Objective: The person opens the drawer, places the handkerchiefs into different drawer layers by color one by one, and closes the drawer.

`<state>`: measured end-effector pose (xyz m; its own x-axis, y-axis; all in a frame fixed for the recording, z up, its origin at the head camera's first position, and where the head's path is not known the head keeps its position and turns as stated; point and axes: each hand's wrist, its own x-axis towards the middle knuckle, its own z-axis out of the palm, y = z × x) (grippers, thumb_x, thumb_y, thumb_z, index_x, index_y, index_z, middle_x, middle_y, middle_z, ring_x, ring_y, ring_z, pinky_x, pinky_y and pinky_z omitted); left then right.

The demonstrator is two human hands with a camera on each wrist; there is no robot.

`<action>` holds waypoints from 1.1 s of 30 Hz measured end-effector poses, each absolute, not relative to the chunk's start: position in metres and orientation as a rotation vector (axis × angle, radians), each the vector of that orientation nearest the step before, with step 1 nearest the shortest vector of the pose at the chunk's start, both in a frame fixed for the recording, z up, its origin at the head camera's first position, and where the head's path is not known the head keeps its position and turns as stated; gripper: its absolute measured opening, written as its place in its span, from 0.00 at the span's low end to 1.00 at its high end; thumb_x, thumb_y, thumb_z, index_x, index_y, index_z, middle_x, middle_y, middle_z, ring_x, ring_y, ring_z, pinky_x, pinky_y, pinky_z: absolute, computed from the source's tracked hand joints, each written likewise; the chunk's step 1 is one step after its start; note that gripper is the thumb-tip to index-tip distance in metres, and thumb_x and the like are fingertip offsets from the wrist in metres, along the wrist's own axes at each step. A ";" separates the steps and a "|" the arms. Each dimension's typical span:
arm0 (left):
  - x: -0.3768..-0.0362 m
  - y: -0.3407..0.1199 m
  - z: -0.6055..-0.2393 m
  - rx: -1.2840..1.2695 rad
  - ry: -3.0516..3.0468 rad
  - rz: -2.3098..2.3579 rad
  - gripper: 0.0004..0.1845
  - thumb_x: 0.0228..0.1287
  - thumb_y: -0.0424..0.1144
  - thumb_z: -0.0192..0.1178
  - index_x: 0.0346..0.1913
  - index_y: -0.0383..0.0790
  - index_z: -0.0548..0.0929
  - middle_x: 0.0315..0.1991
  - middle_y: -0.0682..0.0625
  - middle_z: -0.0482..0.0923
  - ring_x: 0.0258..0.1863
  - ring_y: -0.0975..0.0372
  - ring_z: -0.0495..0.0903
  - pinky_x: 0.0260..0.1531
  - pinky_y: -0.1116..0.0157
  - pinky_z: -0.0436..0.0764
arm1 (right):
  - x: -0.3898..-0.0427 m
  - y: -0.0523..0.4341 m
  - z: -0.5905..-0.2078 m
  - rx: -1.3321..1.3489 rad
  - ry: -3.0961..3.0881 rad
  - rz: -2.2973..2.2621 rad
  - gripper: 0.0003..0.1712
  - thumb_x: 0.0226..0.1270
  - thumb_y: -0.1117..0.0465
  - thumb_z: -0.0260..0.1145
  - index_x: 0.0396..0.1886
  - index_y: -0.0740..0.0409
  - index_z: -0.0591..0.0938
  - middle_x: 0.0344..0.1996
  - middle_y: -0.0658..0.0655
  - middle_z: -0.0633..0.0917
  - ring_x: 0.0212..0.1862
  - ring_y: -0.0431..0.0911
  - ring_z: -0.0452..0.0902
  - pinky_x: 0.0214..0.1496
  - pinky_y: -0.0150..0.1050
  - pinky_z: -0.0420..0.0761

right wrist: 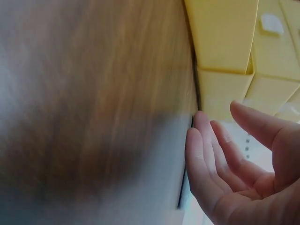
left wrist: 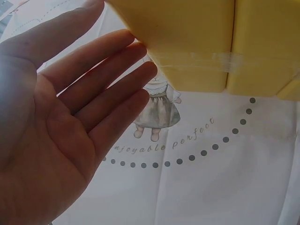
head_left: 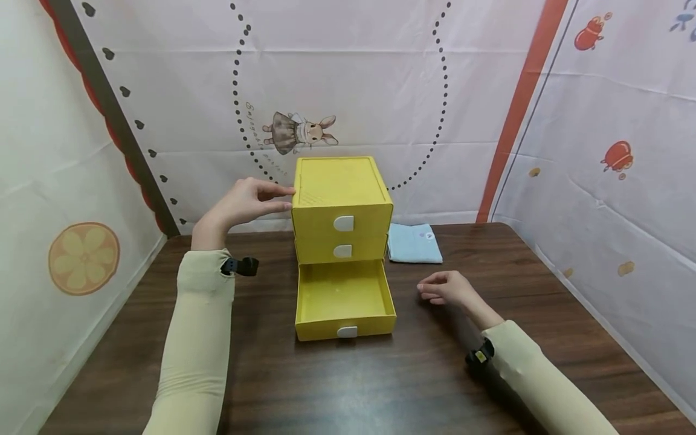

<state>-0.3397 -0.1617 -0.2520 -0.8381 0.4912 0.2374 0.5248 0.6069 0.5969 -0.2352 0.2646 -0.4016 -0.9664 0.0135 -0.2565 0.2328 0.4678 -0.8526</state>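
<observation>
A yellow three-drawer box (head_left: 342, 181) stands on the table, its bottom drawer (head_left: 345, 296) pulled out with nothing inside. White tabs mark the drawer fronts. My left hand (head_left: 244, 202) is at the upper left side of the box, fingertips right at its edge; in the left wrist view the fingers (left wrist: 108, 70) are nearly straight beside the yellow wall. To the right of the open drawer, my right hand (head_left: 448, 289) hovers low over the table with loosely bent fingers and holds nothing. A folded light blue cloth (head_left: 414, 244) lies just beyond it, beside the box.
The dark wooden table (head_left: 348, 386) spans the view. White printed fabric (head_left: 353, 90) hangs behind it and along both sides. Each wrist wears a black strap with a small camera, such as the right wrist camera (head_left: 480, 355).
</observation>
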 end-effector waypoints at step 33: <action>-0.337 -0.162 -0.253 -0.864 -2.770 -1.034 0.23 0.57 0.58 0.64 0.55 0.57 0.82 0.54 0.53 0.80 0.48 0.62 0.80 0.48 0.57 0.79 | -0.307 0.315 -0.398 0.529 2.676 -1.511 0.28 0.64 0.53 0.65 0.56 0.70 0.77 0.55 0.69 0.78 0.37 0.37 0.83 0.42 0.35 0.83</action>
